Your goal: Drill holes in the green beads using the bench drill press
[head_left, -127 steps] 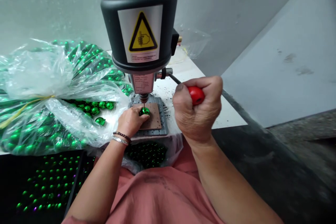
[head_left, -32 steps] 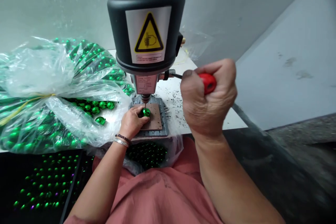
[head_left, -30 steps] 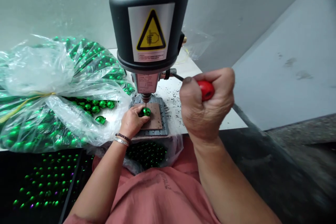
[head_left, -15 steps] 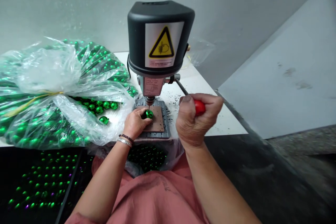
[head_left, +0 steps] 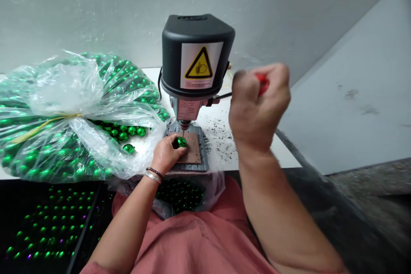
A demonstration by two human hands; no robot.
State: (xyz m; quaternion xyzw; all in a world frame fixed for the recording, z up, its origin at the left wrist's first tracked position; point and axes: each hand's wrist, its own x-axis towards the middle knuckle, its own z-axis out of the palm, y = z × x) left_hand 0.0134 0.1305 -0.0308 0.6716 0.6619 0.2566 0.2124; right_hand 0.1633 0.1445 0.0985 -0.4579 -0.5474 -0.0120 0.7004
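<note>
Fingers of the right hand (head_left: 258, 109) wrap tightly round the red lever knob (head_left: 263, 83) of the bench drill press (head_left: 195, 58), the fist now raised higher than before. Fingertips of the left hand (head_left: 165, 154) still grip the green bauble (head_left: 181, 142) on the brown pad (head_left: 194, 147), right beneath the drill bit (head_left: 183, 130).

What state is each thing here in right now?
Bench drill: bit lowered to the ball.
Shiny green ball: held under the bit.
Left hand: holding the ball down.
Right hand: clenched around a red handle, raised.
Plastic bag: full of green balls, tied with yellow string.
</note>
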